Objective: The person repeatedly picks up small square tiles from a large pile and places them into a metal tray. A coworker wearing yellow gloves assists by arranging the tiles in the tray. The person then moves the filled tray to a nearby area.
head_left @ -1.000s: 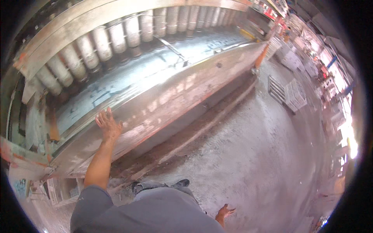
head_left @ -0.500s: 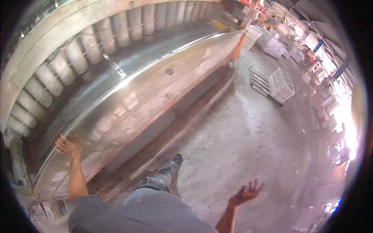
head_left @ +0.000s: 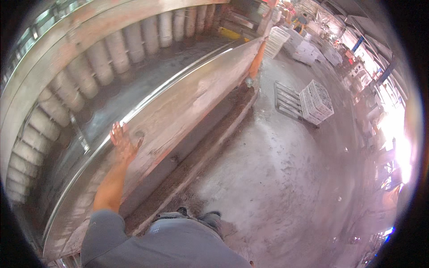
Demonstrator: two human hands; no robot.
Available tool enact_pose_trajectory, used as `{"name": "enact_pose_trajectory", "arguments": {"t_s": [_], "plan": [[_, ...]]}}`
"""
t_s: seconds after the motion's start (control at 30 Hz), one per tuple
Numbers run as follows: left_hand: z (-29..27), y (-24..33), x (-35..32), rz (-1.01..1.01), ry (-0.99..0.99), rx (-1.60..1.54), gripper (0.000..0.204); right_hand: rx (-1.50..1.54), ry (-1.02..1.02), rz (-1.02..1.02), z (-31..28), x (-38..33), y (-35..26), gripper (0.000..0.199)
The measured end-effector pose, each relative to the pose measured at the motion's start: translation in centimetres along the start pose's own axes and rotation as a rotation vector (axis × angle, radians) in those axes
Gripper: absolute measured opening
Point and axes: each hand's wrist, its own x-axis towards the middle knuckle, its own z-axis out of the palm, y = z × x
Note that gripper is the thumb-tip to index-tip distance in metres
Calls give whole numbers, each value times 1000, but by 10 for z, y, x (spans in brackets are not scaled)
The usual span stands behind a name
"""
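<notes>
My left hand (head_left: pixel 124 145) is raised with its fingers apart, at the top edge of a long metal side panel (head_left: pixel 187 98). It holds nothing; whether the fingertips touch the edge, I cannot tell. Behind the panel lies a dark, wet-looking metal surface (head_left: pixel 111 105), with a row of upright pale cylinders (head_left: pixel 132 42) along its far side. A short metal bar (head_left: pixel 79 134) rests there to the left of my hand. My right hand is out of view below the lower edge.
A grey concrete floor (head_left: pixel 277 178) runs along the panel's right side. On it stand a slatted pallet (head_left: pixel 288 102) and a white crate (head_left: pixel 316 102). An orange post (head_left: pixel 257 60) marks the panel's far end. Farther back are stacked pale crates (head_left: pixel 276 41) and a person (head_left: pixel 300 21).
My left hand has moved forward along the panel's edge. My right hand, spread open before, has dropped out of view. My body has stepped forward, bringing the pallet and crate slightly leftward.
</notes>
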Motion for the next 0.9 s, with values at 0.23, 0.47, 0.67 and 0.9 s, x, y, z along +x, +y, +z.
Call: {"name": "enact_pose_trajectory", "arguments": {"t_s": [0.23,0.47,0.67,0.9], "plan": [[33,213,154,-85,7,-19,103,30,-39,51,-43,99,-111,52],[72,256,208,-507,58,223,96,-101,-119,-39,-156,214,-298,45],[180,224,231,-585,522,507,86,-30,4,-398,-252,362,-607,38],[192,249,251,-686,750,438,72,127,-94,-491,-255,414,-835,35]]}}
